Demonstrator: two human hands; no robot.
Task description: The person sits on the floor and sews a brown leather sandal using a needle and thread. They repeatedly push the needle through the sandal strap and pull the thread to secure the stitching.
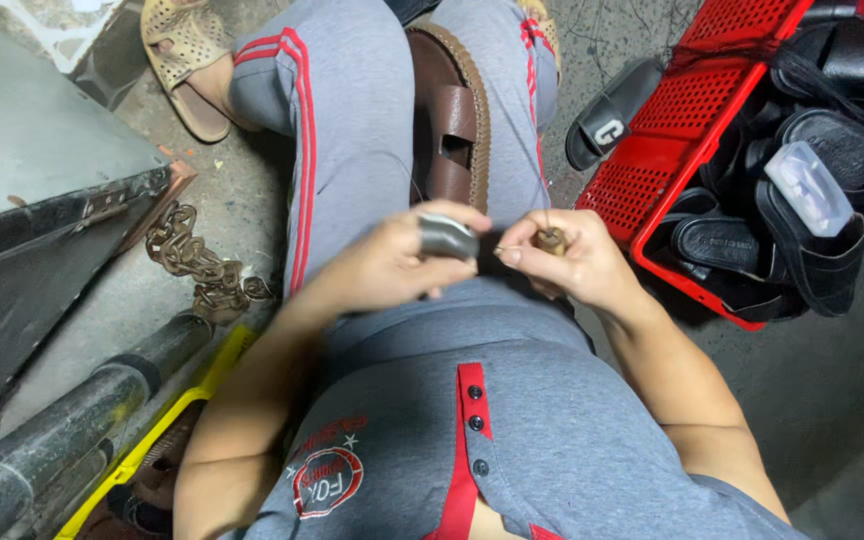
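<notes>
The left hand [392,262] wears a grey band of tape or metal around the thumb [447,237], and its fingers are curled, pinching what seems to be a thin dark thread [485,243] between the two hands. The right hand [564,262] is closed around a small wooden-handled awl or needle tool [552,240], of which only the round brown end shows. A fine thread [540,165] goes up from this tool toward the brown leather sandal with a stitched pale edge [452,125], which lies on the lap between the knees of the grey trousers with red stripes [342,120].

To do this step well, I judge that the thread must stay tight and not twist, and that the protected thumb should take the pressure, not the bare fingers. The tool's point is hidden, so I cannot tell where it aims.

To the right stands a red plastic crate [672,130] full of black sandals [812,250], with a clear small plastic box [809,187] on top. To the left, a rusty chain [197,265] lies on the concrete floor [832,380].
</notes>
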